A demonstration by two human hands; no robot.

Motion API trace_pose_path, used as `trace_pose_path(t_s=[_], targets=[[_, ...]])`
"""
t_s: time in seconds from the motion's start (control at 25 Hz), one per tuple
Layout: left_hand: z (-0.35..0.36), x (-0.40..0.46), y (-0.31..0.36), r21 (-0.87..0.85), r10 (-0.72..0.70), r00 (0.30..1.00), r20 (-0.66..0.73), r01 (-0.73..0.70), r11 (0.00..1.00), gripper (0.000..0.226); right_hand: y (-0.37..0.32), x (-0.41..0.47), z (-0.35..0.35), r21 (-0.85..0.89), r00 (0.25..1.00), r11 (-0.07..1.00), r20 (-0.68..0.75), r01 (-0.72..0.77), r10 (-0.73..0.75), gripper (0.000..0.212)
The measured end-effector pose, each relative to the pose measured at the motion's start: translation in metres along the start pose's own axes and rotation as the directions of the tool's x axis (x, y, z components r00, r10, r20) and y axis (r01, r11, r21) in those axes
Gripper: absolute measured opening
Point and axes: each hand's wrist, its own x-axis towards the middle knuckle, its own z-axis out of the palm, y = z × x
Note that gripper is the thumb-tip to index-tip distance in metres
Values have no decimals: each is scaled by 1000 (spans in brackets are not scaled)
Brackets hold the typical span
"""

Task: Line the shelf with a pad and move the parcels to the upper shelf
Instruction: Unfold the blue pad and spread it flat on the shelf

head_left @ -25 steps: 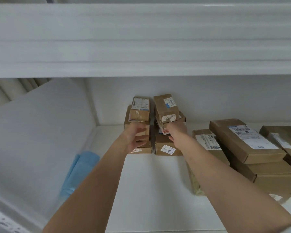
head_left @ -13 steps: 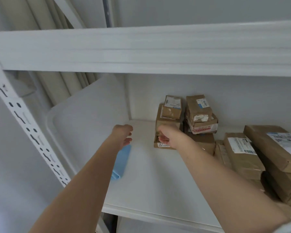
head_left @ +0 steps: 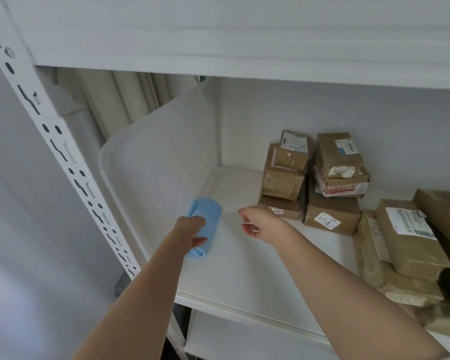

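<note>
Our left hand [head_left: 191,231] reaches the folded blue cloth [head_left: 205,224] at the left end of the shelf [head_left: 244,268]; fingers curl over its near edge, thumb below, though we cannot tell whether they truly grip it. Our right hand [head_left: 257,223] hovers just beside, fingers loosely curled, holding nothing. The white pad [head_left: 156,162], a smooth sheet with rounded corners, covers the shelf and curves up against the left side. Brown paper parcels [head_left: 315,178], boxy and creased, with white labels, stand stacked at the back; flatter ones [head_left: 411,237] lie at the right. A perforated white post [head_left: 63,152] frames the left.
</note>
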Motion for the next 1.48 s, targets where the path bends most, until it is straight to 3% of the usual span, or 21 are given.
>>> trace_pose_path(t_s=[0.08, 0.2, 0.4, 0.52, 0.64, 0.76, 0.88, 1.0, 1.08, 1.28, 1.36, 1.48], targets=[[5, 5, -6, -5, 8, 1000, -16, -8, 1000, 45, 3, 1, -6, 18, 1000, 1000, -3, -7, 7, 20], [15, 6, -15, 56, -28, 1000, 6, 27, 998, 17, 8, 0, -19, 32, 1000, 999, -9, -14, 15, 18], [32, 1, -31, 104, -60, 998, 34, 56, 993, 31, 16, -6, -41, -47, 996, 996, 54, -72, 75, 10], [39, -12, -28, 52, -55, 981, 188, 47, 998, 15, 14, -18, -56, -127, 992, 988, 78, -85, 95, 31], [49, -34, -10, -69, 71, 959, 275, -53, 996, 6, 8, -37, -70, -141, 988, 986, 117, -86, 102, 65], [66, -64, 9, -139, 167, 926, 340, -126, 982, 12, 2, -54, -75, 6, 988, 1000, 152, 19, -20, 72], [85, -92, 19, -238, 162, 900, 404, -68, 969, 13, -3, -71, -81, 160, 981, 970, 40, 180, -189, 76], [110, -116, 20, -292, 127, 875, 468, 18, 956, 8, -2, -98, -101, 98, 965, 960, -34, 261, -259, 85], [127, -133, 18, -289, 119, 844, 522, 44, 956, 6, 5, -112, -121, 28, 946, 947, -76, 319, -316, 79], [163, -164, 8, -166, 79, 801, 594, 26, 986, 10, 21, -129, -167, -114, 772, 886, -450, 449, -449, 62], [173, -174, 7, -61, 44, 774, 632, -7, 998, 23, 22, -138, -184, -141, 704, 880, -549, 453, -450, 60], [192, -195, 11, -76, 68, 703, 708, -19, 997, 30, 18, -152, -215, -278, 551, 847, -659, 454, -512, 44]])
